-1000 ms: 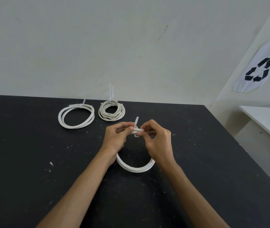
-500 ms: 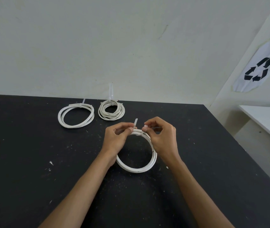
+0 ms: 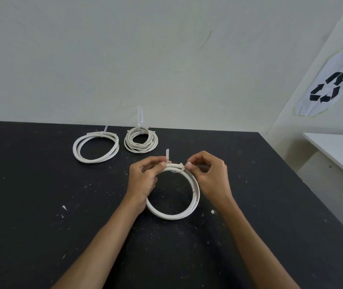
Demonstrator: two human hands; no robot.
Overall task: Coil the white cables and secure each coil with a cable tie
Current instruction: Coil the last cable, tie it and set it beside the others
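Note:
A thick white cable coil (image 3: pixel 189 211) lies on the black table (image 3: pixel 41 205) between my hands. My left hand (image 3: pixel 144 178) pinches the top of the coil, where a white cable tie (image 3: pixel 167 156) sticks up. My right hand (image 3: pixel 210 176) pinches the coil's top just to the right, with what looks like a thin strip of the tie passing through its fingers. Two tied coils rest near the wall: a thick one (image 3: pixel 96 149) at the left and a thinner, tighter one (image 3: pixel 141 142) beside it.
The table's right edge (image 3: pixel 304 180) runs diagonally from the wall to the lower right corner. Beyond it stands a white shelf (image 3: pixel 337 151) with a dark item on it. A recycling sign (image 3: pixel 327 86) hangs on the right wall.
My right hand has shifted to the right, away from my left hand. The coil now shows as a full ring, and the tie end still stands up at its top.

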